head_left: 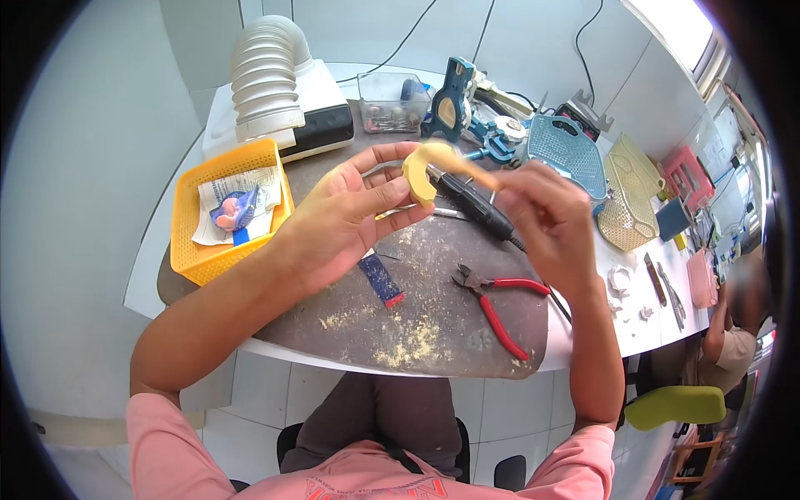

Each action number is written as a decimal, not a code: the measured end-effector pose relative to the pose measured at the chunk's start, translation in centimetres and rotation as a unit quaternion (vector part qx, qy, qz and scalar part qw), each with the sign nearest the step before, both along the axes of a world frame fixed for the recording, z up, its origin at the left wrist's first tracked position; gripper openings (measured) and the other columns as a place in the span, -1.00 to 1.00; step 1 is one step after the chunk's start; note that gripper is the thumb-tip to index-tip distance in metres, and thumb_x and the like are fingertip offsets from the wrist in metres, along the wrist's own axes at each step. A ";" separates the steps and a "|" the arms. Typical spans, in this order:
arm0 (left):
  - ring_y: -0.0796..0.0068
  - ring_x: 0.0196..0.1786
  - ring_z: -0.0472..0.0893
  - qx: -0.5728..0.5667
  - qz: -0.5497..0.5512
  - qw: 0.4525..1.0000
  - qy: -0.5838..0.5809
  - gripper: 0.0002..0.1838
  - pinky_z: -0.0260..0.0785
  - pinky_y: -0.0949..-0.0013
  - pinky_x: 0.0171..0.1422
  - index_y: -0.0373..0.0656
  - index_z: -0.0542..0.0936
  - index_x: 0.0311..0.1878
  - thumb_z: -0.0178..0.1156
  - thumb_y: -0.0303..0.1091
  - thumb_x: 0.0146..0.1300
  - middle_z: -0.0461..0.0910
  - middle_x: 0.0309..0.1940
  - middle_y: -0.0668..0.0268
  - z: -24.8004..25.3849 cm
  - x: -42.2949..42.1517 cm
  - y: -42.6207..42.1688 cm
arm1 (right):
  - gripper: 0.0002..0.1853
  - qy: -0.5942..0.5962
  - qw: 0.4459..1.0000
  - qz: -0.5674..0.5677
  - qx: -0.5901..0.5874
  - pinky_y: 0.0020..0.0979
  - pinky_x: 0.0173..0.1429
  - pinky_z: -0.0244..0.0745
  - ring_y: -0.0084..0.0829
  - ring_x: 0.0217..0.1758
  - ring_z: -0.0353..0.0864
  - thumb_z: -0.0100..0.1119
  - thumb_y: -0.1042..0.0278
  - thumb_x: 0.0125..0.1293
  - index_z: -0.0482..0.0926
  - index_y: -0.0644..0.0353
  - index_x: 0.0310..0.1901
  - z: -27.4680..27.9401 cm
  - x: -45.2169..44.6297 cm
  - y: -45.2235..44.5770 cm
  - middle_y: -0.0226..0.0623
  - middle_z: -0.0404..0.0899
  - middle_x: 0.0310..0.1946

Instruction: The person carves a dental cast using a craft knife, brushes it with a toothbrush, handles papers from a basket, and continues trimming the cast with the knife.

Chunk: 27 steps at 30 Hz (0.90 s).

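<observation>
My left hand (337, 196) pinches a curved yellow dental cast (422, 177) between thumb and fingers, above the work mat. In my right hand (550, 217) is a tan wooden-handled brush (477, 172), blurred by motion. Its far end reaches the top of the cast, and its bristles cannot be made out. Beneath my hands lies a black rotary handpiece (479, 208) with a cord. Red-handled side cutters (492, 304) rest with their handles apart on the mat, close to yellow powder (408, 343). A blue strip with a red end (382, 279) lies nearby.
A yellow basket (187, 204) with papers and a pink piece stands left. Behind it is a white machine (325, 100) with a ribbed hose (268, 75). Blue articulators (454, 104), a clear box (392, 102) and baskets (565, 150) line the back. Another person (725, 342) sits right.
</observation>
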<state>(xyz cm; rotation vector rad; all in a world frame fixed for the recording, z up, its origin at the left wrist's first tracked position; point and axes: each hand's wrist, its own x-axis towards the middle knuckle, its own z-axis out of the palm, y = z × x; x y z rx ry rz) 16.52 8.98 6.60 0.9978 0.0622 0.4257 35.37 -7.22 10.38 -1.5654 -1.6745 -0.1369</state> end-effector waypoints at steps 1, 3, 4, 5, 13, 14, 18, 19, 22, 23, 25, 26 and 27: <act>0.50 0.13 0.59 0.007 0.006 1.000 0.002 -0.43 0.43 0.29 0.40 -0.18 0.26 0.40 0.24 -0.37 0.41 0.52 0.11 0.28 0.2 0.0 -0.2 | -0.83 0.003 1.000 -0.001 -0.001 -0.52 -0.51 0.17 -0.66 -0.56 0.30 0.23 0.50 0.36 0.72 0.29 -0.08 -0.2 0.0 0.0 -0.37 0.52 -0.44; 0.50 0.13 0.59 0.014 0.011 1.000 0.006 -0.43 0.43 0.28 0.41 -0.18 0.26 0.40 0.23 -0.37 0.41 0.52 0.11 0.28 0.1 -0.2 -0.2 | -0.83 0.020 0.996 0.026 -0.087 -0.52 -0.50 0.18 -0.67 -0.55 0.29 0.23 0.50 0.36 0.72 0.30 -0.08 -0.4 -0.1 0.1 -0.38 0.51 -0.45; 0.50 0.14 0.58 0.016 0.004 1.000 0.006 -0.44 0.43 0.27 0.42 -0.19 0.26 0.40 0.23 -0.38 0.42 0.51 0.11 0.28 0.0 -0.2 -0.2 | -0.82 -0.008 0.999 -0.008 -0.041 -0.52 -0.50 0.17 -0.68 -0.55 0.29 0.24 0.49 0.35 0.72 0.29 -0.07 -0.6 0.8 0.2 -0.39 0.50 -0.46; 0.49 0.14 0.58 0.017 -0.002 1.000 0.004 -0.45 0.43 0.26 0.42 -0.19 0.27 0.40 0.22 -0.38 0.42 0.50 0.10 0.28 0.0 -0.2 -0.1 | -0.82 -0.010 0.999 -0.007 -0.042 -0.52 -0.50 0.17 -0.68 -0.55 0.29 0.24 0.49 0.35 0.72 0.29 -0.07 -0.7 1.0 0.2 -0.39 0.50 -0.46; 0.47 0.16 0.58 0.002 -0.006 1.000 -0.007 -0.46 0.47 0.22 0.39 -0.19 0.28 0.40 0.20 -0.40 0.43 0.50 0.14 0.26 0.1 -0.1 -0.4 | -0.82 0.004 0.997 0.046 -0.062 -0.52 -0.50 0.15 -0.70 -0.54 0.30 0.21 0.53 0.35 0.74 0.24 -0.07 -0.6 -0.3 0.1 -0.41 0.50 -0.49; 0.46 0.16 0.58 -0.004 -0.009 1.000 -0.009 -0.46 0.49 0.23 0.37 -0.19 0.27 0.41 0.20 -0.41 0.43 0.49 0.15 0.25 0.0 -0.1 -0.3 | -0.83 0.024 0.998 -0.022 -0.044 -0.52 -0.50 0.15 -0.70 -0.54 0.29 0.21 0.51 0.35 0.73 0.26 -0.09 -0.6 0.1 0.1 -0.42 0.51 -0.48; 0.44 0.15 0.59 0.056 0.014 0.998 0.007 -0.48 0.50 0.26 0.36 -0.18 0.29 0.40 0.19 -0.40 0.44 0.49 0.18 0.23 0.6 -0.3 -0.6 | -0.80 0.119 0.988 -0.094 0.004 -0.57 -0.52 0.09 -0.75 -0.55 0.24 0.22 0.38 0.43 0.71 0.28 -0.05 -0.5 0.7 0.3 -0.50 0.54 -0.47; 0.44 0.16 0.59 0.103 0.020 0.994 0.016 -0.49 0.49 0.27 0.36 -0.18 0.31 0.39 0.18 -0.40 0.44 0.49 0.19 0.23 1.0 -0.4 -1.0 | -0.78 0.190 0.980 -0.063 -0.011 -0.58 -0.52 0.07 -0.77 -0.55 0.22 0.22 0.34 0.45 0.70 0.27 -0.01 -0.3 0.2 0.2 -0.54 0.54 -0.47; 0.46 0.17 0.58 0.206 0.030 0.978 0.023 -0.52 0.48 0.30 0.35 -0.20 0.33 0.38 0.17 -0.39 0.45 0.49 0.18 0.24 1.3 -0.4 -1.8 | -0.70 0.246 0.968 0.001 -0.057 -0.69 -0.48 0.14 -0.83 -0.50 0.32 0.23 0.23 0.46 0.68 0.29 0.04 0.0 -1.5 0.3 -0.54 0.60 -0.41; 0.47 0.17 0.57 0.264 0.036 0.964 0.021 -0.53 0.48 0.31 0.34 -0.22 0.34 0.37 0.16 -0.40 0.45 0.49 0.18 0.24 1.2 -0.3 -1.9 | -0.68 0.287 0.954 0.040 -0.070 -0.72 -0.46 0.17 -0.84 -0.47 0.36 0.25 0.21 0.45 0.68 0.31 0.03 0.0 -1.9 0.3 -0.52 0.62 -0.39; 0.48 0.18 0.56 0.279 0.038 0.959 0.012 -0.53 0.47 0.33 0.32 -0.22 0.34 0.37 0.16 -0.41 0.45 0.49 0.17 0.24 1.1 -0.3 -2.1 | -0.64 0.300 0.950 0.055 -0.075 -0.75 -0.40 0.27 -0.85 -0.41 0.44 0.29 0.17 0.43 0.67 0.33 0.02 -0.3 -1.9 0.3 -0.51 0.64 -0.37; 0.49 0.19 0.55 0.295 0.042 0.955 0.002 -0.54 0.46 0.36 0.31 -0.23 0.34 0.36 0.15 -0.42 0.45 0.49 0.16 0.25 1.0 -0.3 -2.2 | -0.64 0.304 0.946 0.053 -0.102 -0.75 -0.39 0.29 -0.84 -0.40 0.46 0.30 0.17 0.41 0.67 0.33 0.03 -0.4 -1.7 0.1 -0.50 0.64 -0.36; 0.49 0.19 0.55 0.296 0.043 0.954 0.002 -0.54 0.46 0.36 0.31 -0.23 0.34 0.36 0.15 -0.42 0.45 0.49 0.16 0.25 1.0 -0.3 -2.2 | -0.63 0.308 0.941 0.051 -0.129 -0.74 -0.38 0.31 -0.84 -0.39 0.47 0.32 0.17 0.40 0.66 0.33 0.03 -0.4 -1.6 0.0 -0.50 0.64 -0.36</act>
